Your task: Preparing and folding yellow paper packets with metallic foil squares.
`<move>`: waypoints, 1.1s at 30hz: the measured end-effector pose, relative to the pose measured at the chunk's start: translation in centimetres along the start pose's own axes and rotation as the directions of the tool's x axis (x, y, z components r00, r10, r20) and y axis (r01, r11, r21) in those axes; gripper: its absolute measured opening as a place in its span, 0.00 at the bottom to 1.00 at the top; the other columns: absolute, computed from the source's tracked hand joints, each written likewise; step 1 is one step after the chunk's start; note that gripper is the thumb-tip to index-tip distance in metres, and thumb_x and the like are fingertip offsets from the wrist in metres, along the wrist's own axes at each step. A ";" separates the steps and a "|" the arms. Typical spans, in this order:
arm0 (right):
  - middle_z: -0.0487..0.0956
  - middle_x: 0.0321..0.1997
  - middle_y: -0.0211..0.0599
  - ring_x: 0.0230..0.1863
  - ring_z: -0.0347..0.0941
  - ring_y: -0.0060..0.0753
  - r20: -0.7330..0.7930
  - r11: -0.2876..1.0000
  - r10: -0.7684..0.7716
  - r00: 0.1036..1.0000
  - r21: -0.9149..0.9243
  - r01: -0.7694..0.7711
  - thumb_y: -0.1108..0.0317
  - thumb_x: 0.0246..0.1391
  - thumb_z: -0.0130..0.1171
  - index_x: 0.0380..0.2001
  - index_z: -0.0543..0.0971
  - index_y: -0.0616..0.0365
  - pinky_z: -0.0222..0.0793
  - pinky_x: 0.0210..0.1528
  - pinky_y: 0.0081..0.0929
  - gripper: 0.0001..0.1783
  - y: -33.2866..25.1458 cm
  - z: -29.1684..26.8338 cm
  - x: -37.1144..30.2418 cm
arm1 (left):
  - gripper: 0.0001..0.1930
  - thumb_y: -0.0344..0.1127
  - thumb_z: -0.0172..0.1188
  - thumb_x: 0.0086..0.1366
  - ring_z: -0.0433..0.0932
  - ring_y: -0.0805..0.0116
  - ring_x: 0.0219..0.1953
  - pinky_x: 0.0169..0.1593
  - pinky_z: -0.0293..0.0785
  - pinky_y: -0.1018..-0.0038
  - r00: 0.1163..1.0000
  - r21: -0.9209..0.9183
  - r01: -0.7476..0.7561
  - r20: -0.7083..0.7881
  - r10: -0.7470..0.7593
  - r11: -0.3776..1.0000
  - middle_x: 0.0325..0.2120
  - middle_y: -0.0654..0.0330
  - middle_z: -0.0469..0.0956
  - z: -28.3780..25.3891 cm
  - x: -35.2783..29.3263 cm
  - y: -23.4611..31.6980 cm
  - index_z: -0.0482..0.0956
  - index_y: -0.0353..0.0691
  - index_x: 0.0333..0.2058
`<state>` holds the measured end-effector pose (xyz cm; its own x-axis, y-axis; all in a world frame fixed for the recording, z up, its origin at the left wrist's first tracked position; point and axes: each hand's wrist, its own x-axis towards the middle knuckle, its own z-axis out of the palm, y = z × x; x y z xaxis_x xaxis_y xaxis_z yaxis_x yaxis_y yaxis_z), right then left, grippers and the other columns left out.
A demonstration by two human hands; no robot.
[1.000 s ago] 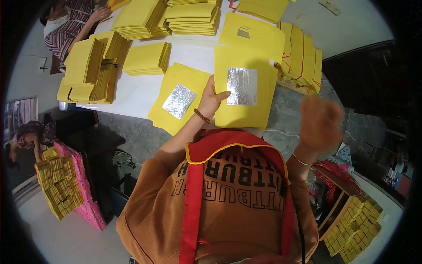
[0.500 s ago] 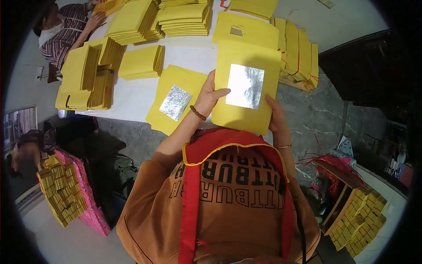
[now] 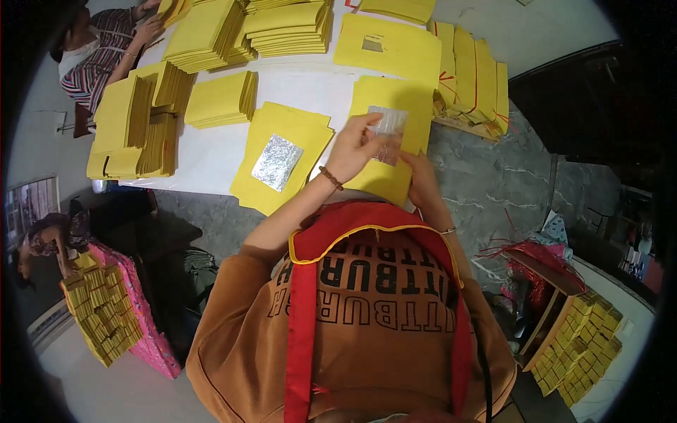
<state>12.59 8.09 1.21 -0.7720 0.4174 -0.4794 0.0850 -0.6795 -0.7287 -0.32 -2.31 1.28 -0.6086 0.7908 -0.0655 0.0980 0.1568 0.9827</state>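
A yellow paper sheet [image 3: 389, 90] with a silver foil square [image 3: 388, 120] lies in front of me at the table's near edge. My left hand [image 3: 355, 146] is over the foil, its thumb and forefinger apart and nothing visible between them. At the sheet's right edge, my right hand [image 3: 421, 180] grips the paper, with the thumb on top and the other fingers partly hidden. To the left of my left hand is a loose pile of yellow sheets [image 3: 307, 130], whose top one bears another silver foil square [image 3: 278, 163].
Stacks of folded yellow paper [image 3: 208, 35] cover the far and left parts of the white table [image 3: 218, 158]. Bundles tied with red string [image 3: 471, 74] stand at right. Another person [image 3: 106, 56] works at far left. Yellow bundles [image 3: 102, 299] fill a pink-sided container.
The yellow sheet has come down from its raised position toward the table. My left hand has left its left edge and moved over the foil. My right hand stays at the right edge.
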 end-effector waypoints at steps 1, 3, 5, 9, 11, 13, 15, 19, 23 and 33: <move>0.70 0.48 0.40 0.48 0.68 0.34 -0.020 1.000 0.008 1.000 0.011 -0.008 0.64 0.58 0.43 0.50 0.64 0.62 0.66 0.48 0.29 0.19 0.1 0.4 0.2 | 0.29 0.35 0.62 0.51 0.69 0.68 0.31 0.35 0.68 0.76 0.996 0.073 -0.086 -0.006 0.087 0.994 0.36 0.55 0.68 0.9 0.3 -0.2 0.63 0.35 0.51; 0.70 0.49 0.41 0.48 0.67 0.36 0.048 0.976 0.026 0.998 0.215 -0.036 0.59 0.59 0.39 0.51 0.64 0.61 0.64 0.50 0.31 0.21 1.0 0.0 1.3 | 0.29 0.34 0.62 0.52 0.69 0.71 0.31 0.35 0.68 0.77 0.997 0.004 -0.074 0.038 0.074 0.997 0.37 0.57 0.68 2.5 0.5 -1.3 0.62 0.36 0.52; 0.69 0.49 0.42 0.49 0.67 0.37 0.115 0.909 0.032 0.993 0.410 -0.077 0.55 0.60 0.36 0.51 0.63 0.61 0.62 0.52 0.33 0.23 1.5 -0.6 1.7 | 0.32 0.36 0.64 0.51 0.67 0.74 0.33 0.36 0.69 0.78 0.996 -0.013 -0.070 0.057 0.071 0.997 0.37 0.59 0.66 3.6 0.6 -1.1 0.61 0.36 0.53; 0.65 0.54 0.39 0.55 0.61 0.36 0.169 0.916 -0.025 0.985 0.399 -0.045 0.41 0.58 0.26 0.55 0.59 0.57 0.56 0.57 0.35 0.34 1.8 -0.3 1.9 | 0.34 0.37 0.66 0.49 0.66 0.74 0.34 0.37 0.68 0.78 0.999 0.088 -0.029 0.033 0.026 0.996 0.36 0.59 0.66 3.8 0.7 -0.1 0.61 0.37 0.53; 0.64 0.55 0.40 0.56 0.60 0.36 0.057 0.922 0.010 0.998 0.385 -0.031 0.40 0.58 0.24 0.57 0.57 0.57 0.54 0.58 0.34 0.35 1.6 0.8 1.7 | 0.35 0.38 0.66 0.48 0.66 0.74 0.34 0.37 0.68 0.78 0.999 0.214 -0.037 0.033 0.031 0.976 0.36 0.60 0.65 3.5 1.0 -0.2 0.60 0.37 0.54; 0.60 0.58 0.38 0.59 0.56 0.36 0.157 0.909 -0.013 0.988 0.413 -0.053 0.38 0.57 0.24 0.60 0.51 0.55 0.49 0.60 0.34 0.37 1.1 1.3 1.4 | 0.33 0.38 0.65 0.49 0.69 0.72 0.33 0.35 0.69 0.77 0.998 0.134 -0.058 0.046 0.052 0.989 0.35 0.57 0.67 3.0 1.3 -1.3 0.60 0.35 0.53; 0.59 0.59 0.37 0.59 0.55 0.35 0.203 0.891 -0.039 0.978 0.449 -0.058 0.39 0.57 0.24 0.61 0.50 0.54 0.48 0.61 0.33 0.37 1.3 0.8 1.7 | 0.32 0.37 0.64 0.50 0.71 0.71 0.33 0.32 0.70 0.76 0.996 0.052 -0.078 0.055 0.076 0.996 0.34 0.55 0.68 2.7 1.3 -2.1 0.61 0.34 0.52; 0.57 0.61 0.37 0.60 0.54 0.35 0.200 0.864 -0.044 0.979 0.500 -0.064 0.40 0.58 0.26 0.61 0.49 0.54 0.49 0.60 0.33 0.36 2.0 -0.7 2.5 | 0.18 0.30 0.56 0.57 0.71 0.77 0.26 0.29 0.69 0.82 0.985 -0.437 0.173 0.084 -0.151 0.883 0.25 0.61 0.72 2.3 1.0 -1.9 0.65 0.34 0.46; 0.57 0.61 0.38 0.59 0.55 0.36 0.204 0.872 -0.012 0.979 0.481 -0.090 0.42 0.58 0.28 0.60 0.51 0.54 0.50 0.59 0.34 0.35 2.2 -1.5 2.9 | 0.10 0.29 0.52 0.61 0.73 0.78 0.25 0.29 0.70 0.83 0.976 -0.539 0.184 0.004 -0.216 0.822 0.25 0.61 0.75 2.4 1.1 -3.5 0.69 0.33 0.40; 0.67 0.53 0.37 0.53 0.64 0.34 0.195 0.926 0.007 0.981 0.369 -0.080 0.51 0.60 0.36 0.54 0.61 0.56 0.61 0.54 0.32 0.26 2.5 -2.5 3.2 | 0.08 0.32 0.52 0.61 0.72 0.80 0.27 0.31 0.70 0.82 0.944 -0.661 0.264 0.029 -0.328 0.702 0.25 0.64 0.75 2.0 1.2 -4.8 0.73 0.33 0.34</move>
<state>11.93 9.24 -3.31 -0.8794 0.2871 -0.3797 -0.0920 -0.8851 -0.4562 0.05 -0.88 -3.86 -0.5842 0.7120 -0.3896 -0.6124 -0.0718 0.7873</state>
